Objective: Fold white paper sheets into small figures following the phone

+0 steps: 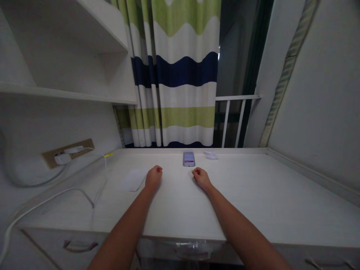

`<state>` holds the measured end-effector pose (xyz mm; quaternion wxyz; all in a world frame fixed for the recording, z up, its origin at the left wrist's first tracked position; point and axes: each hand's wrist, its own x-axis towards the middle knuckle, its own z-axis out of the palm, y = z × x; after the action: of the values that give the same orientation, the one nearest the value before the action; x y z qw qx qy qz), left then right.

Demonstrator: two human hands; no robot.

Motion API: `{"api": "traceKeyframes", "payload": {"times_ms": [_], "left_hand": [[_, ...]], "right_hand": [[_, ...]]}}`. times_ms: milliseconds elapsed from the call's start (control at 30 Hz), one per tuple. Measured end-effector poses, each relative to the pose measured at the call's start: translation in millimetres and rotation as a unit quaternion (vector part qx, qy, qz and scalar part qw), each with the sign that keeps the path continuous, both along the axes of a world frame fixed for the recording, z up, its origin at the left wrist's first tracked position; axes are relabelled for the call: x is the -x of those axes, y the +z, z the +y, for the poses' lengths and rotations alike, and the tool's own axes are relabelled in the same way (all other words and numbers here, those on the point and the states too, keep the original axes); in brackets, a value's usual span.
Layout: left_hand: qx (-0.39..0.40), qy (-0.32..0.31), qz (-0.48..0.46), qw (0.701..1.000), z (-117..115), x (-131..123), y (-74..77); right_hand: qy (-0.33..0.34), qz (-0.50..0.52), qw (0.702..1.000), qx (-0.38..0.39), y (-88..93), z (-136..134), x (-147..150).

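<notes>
My left hand [154, 176] rests on the white desk [180, 202] with its fingers curled closed, and nothing shows in it. Just to its left, partly behind the wrist, lies a flat white sheet or pad [134, 180] with a dark edge. My right hand [201, 177] is also curled into a loose fist on the desk, with no object visible in it. A phone [189, 159] with a lit screen lies flat beyond the hands, between them and nearer the right one. Crumpled white paper pieces [210, 155] lie to the right of the phone.
A wall socket [69, 153] with plugs and white cables [56, 195] is at left, the cables running over the desk. Shelves [67, 92] overhang the left side. A striped curtain [187, 75] and a white railing [237, 98] stand at the back. Drawers with handles [80, 247] are below.
</notes>
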<state>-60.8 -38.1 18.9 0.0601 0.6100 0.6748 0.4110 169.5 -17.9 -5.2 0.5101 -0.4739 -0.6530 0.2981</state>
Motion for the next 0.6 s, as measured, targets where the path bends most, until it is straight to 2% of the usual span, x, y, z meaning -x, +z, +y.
{"api": "traceKeyframes", "payload": {"times_ms": [100,167,233,300,433,600], "left_hand": [[-0.007,0.098,0.139,0.986,-11.8,42.8,4.4],[0.032,0.171,0.198,0.965,-18.3,63.1,1.9],[0.098,0.182,0.233,0.950,-22.0,75.5,-3.6],[0.142,0.159,0.272,0.939,-23.2,81.3,-9.2],[0.167,0.156,0.306,0.924,-23.1,82.6,-12.9],[0.158,0.147,0.297,0.930,-23.9,82.1,-9.9]], "right_hand": [[0.002,0.002,1.000,-0.001,0.3,-0.7,0.1],[0.005,0.005,1.000,-0.003,-0.9,0.3,0.0],[0.007,0.002,1.000,-0.004,-2.9,2.2,-0.2],[0.006,-0.004,1.000,-0.004,-5.0,4.1,-0.3],[0.003,-0.009,1.000,-0.006,-7.4,5.8,0.0],[0.002,-0.013,1.000,-0.008,-8.1,6.3,0.2]]}}
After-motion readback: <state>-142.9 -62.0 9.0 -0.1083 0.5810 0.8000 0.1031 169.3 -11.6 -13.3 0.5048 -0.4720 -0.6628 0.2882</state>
